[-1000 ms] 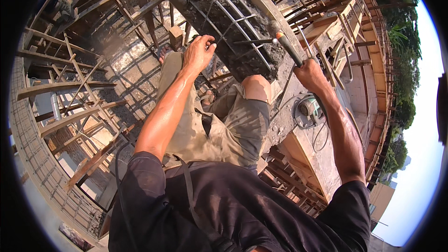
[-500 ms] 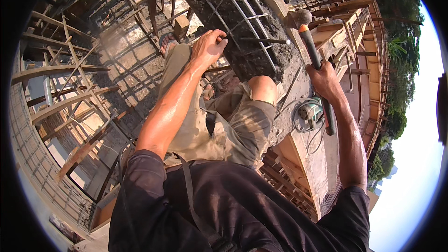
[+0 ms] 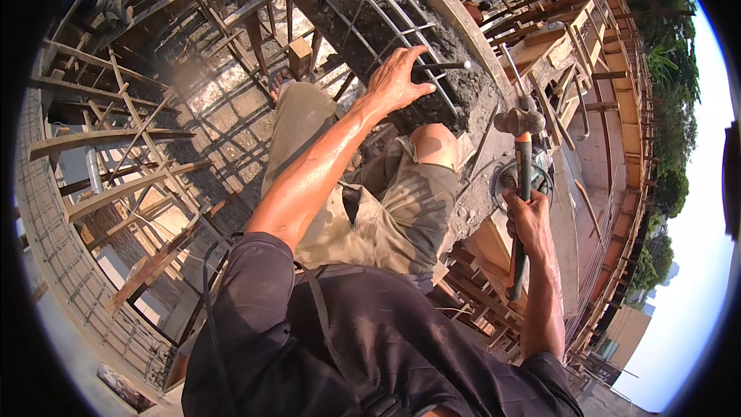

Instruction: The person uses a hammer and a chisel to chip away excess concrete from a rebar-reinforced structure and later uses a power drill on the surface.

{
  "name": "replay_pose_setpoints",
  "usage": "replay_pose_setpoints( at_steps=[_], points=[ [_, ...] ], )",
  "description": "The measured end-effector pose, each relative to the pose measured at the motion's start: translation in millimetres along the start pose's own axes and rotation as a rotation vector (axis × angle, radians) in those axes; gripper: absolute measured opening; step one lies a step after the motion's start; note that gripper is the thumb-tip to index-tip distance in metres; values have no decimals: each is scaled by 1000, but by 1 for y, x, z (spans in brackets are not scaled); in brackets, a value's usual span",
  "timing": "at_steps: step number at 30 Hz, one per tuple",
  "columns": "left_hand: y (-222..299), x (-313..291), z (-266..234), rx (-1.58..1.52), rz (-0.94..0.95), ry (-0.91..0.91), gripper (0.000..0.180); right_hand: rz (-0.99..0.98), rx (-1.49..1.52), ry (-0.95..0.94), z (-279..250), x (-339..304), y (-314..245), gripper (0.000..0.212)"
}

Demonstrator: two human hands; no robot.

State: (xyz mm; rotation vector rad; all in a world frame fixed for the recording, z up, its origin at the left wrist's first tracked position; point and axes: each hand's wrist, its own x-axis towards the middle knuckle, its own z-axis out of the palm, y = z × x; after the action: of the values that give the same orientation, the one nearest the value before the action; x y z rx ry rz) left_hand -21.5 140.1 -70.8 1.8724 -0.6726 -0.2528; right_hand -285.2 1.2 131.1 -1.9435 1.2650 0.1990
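My left hand (image 3: 395, 83) reaches over the dark concrete beam (image 3: 363, 27), fingers and thumb spread with nothing gripped. A short dark metal rod (image 3: 441, 66) with a bright end lies between its thumb and forefinger, across the steel rebar (image 3: 397, 15) along the beam. Whether the hand touches the rod I cannot tell. On the right, my right hand (image 3: 527, 216) is wrapped round the handle of a hammer (image 3: 519, 121). The hammer stands head up, its handle dark with an orange band.
Behind the hammer, a green power tool (image 3: 508, 177) with a cable rests on the concrete ledge. An upright wooden block (image 3: 299, 54) stands left of the beam. Timber props (image 3: 116, 135) and a rebar mesh (image 3: 69, 286) fill the lower level at left. Wooden formwork (image 3: 567, 38) lies at far right.
My left hand has moved right and its fingers have spread beside the rod. My right hand has lowered the hammer toward me, still gripping it.
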Motion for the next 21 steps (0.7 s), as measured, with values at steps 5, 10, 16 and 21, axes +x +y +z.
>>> replay_pose_setpoints(
  at_steps=[5, 10, 16, 21],
  points=[
    [26, 52, 75, -3, 51, 5, 62, 152, 35, 14, 34, -12, 149, 29],
    [16, 82, 89, -10, 9, 158, 70, 488, 343, 37, 69, -54, 209, 25],
    [25, 83, 94, -143, -132, 326, 69, 515, 360, 60, 90, -81, 260, 24],
    [26, 74, 103, -60, -100, 208, 67, 469, 306, 91, 107, -77, 257, 26]
  ],
)
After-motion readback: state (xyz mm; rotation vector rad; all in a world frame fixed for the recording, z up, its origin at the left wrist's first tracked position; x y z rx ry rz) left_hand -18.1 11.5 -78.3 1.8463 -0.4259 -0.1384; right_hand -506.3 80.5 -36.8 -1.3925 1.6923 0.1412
